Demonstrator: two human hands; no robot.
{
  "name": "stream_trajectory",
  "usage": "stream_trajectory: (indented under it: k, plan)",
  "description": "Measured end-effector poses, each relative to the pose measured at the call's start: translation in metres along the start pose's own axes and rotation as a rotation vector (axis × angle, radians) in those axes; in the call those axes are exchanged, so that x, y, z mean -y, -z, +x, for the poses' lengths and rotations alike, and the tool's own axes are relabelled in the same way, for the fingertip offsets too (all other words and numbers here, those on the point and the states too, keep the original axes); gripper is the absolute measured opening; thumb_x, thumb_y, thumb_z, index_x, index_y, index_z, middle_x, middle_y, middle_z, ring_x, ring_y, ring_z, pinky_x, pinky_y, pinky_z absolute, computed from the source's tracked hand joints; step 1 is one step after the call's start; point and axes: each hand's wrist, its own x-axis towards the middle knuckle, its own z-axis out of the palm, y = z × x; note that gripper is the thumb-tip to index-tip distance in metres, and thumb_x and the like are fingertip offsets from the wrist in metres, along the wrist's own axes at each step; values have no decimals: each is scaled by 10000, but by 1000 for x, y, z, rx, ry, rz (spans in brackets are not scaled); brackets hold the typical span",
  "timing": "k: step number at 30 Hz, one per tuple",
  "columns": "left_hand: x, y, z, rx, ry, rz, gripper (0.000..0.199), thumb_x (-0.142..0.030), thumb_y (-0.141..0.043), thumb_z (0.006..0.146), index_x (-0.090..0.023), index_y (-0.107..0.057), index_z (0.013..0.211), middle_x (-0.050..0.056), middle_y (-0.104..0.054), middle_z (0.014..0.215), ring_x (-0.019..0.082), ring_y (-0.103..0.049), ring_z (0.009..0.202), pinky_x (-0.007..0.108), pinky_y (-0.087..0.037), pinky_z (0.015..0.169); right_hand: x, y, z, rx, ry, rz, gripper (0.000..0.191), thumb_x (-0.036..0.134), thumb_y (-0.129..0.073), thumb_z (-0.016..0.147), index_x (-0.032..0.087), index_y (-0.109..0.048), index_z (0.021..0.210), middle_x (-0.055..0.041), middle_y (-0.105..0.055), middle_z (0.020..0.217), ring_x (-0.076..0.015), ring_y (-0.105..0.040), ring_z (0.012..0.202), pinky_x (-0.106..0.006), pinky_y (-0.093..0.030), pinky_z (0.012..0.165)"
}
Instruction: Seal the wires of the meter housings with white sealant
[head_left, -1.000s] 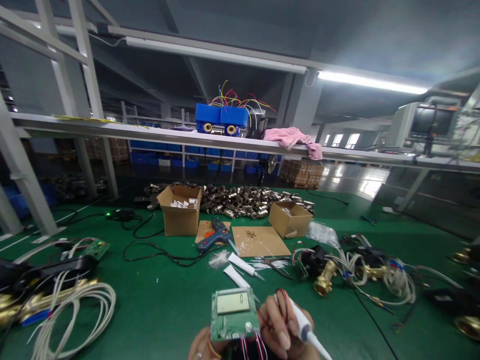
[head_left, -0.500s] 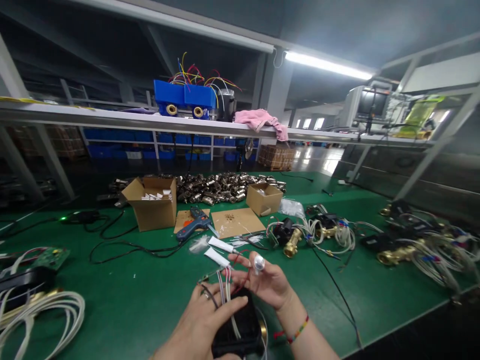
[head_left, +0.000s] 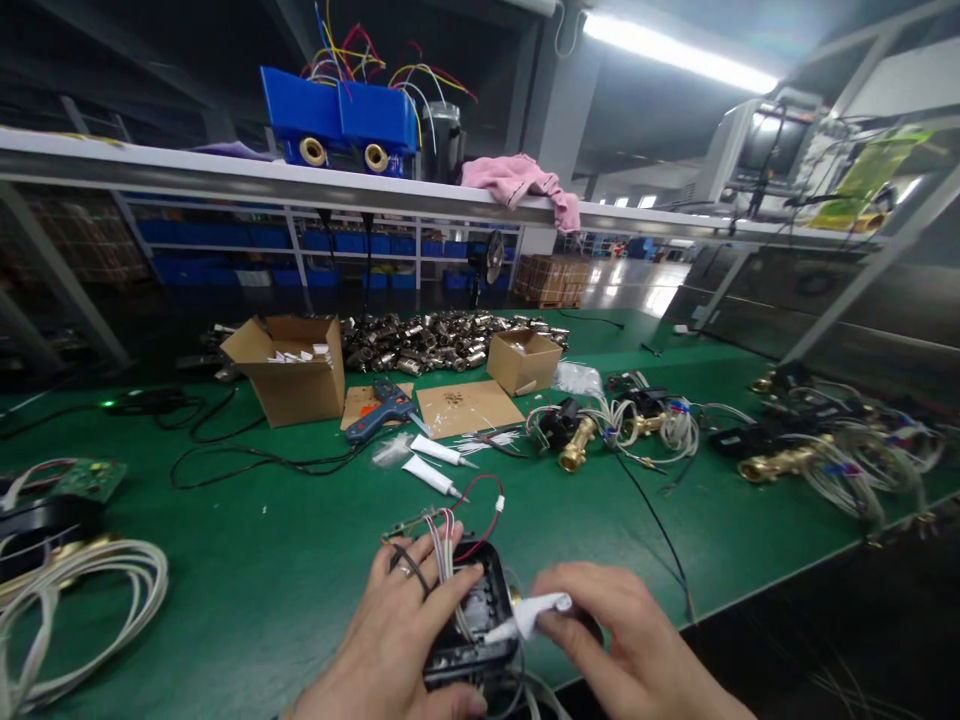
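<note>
Low in the middle of the view is an open black plastic housing (head_left: 491,655) with wires coming out of it. My left hand (head_left: 401,630) grips its left side, fingers laid over the edge, with white and dark wires (head_left: 444,545) running between them. My right hand (head_left: 611,630) pinches a crumpled white glue tube (head_left: 534,612), its nozzle angled down left into the housing. Past the fingertips of my left hand, a red wire (head_left: 487,480) with a small white connector loops over the green bench. Two more white tubes (head_left: 431,475) lie farther off.
A blue glue gun (head_left: 381,412) rests on cardboard behind the tubes. Two open cartons (head_left: 307,392) (head_left: 523,365) stand before a heap of metal fittings (head_left: 427,340). Brass valves with coiled cables (head_left: 577,445) lie on the right, another cabled unit (head_left: 52,520) on the left. A shelf (head_left: 225,172) spans above.
My right hand has let go of the red wire and moved down right, now holding the tube at the housing. The red wire lies on the bench. The view has tipped downward.
</note>
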Motion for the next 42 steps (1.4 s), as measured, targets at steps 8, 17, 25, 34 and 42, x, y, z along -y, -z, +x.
stream_trajectory:
  k: [8, 17, 25, 34, 42]
  plan:
    - [-13, 22, 7, 69, 28, -3, 785, -599, -783, 759, -263, -521, 1419, 150, -451, 1528, 397, -482, 1364, 629, -488, 1010, 8, -33, 15, 172, 189, -243, 193, 190, -457, 922, 174, -648, 900, -70, -701, 826, -210, -625, 716, -324, -428, 657]
    - [-13, 28, 13, 108, 39, -24, 513, -568, -644, 888, -251, -617, 1290, 141, -483, 1508, 370, -466, 1385, 602, -488, 1023, 5, -50, 21, 219, 184, -359, 157, 134, -490, 842, 186, -615, 919, -76, -693, 902, -239, -597, 760, -356, -396, 650]
    - [-17, 32, 17, 113, 65, -84, 247, -403, -597, 924, -285, -709, 1109, 135, -462, 1524, 379, -450, 1398, 650, -470, 1010, 10, -41, 25, 320, 161, -375, 172, 167, -476, 967, 181, -629, 1043, -70, -679, 1009, -237, -589, 901, -356, -451, 765]
    - [-18, 27, 19, 61, 61, -118, 226, -306, -629, 850, -296, -721, 1056, 118, -520, 1477, 364, -484, 1372, 639, -475, 994, 0, -63, 20, -62, 459, -499, 279, 113, -366, 984, 182, -546, 783, -21, -575, 725, -179, -464, 631, -345, -283, 544]
    - [-16, 26, 18, 77, 66, -129, 206, -299, -645, 838, -292, -721, 1030, 124, -531, 1463, 368, -484, 1367, 641, -476, 971, 1, -61, 18, -72, 455, -670, 262, 81, -339, 970, 208, -515, 823, -12, -564, 721, -198, -486, 615, -346, -292, 535]
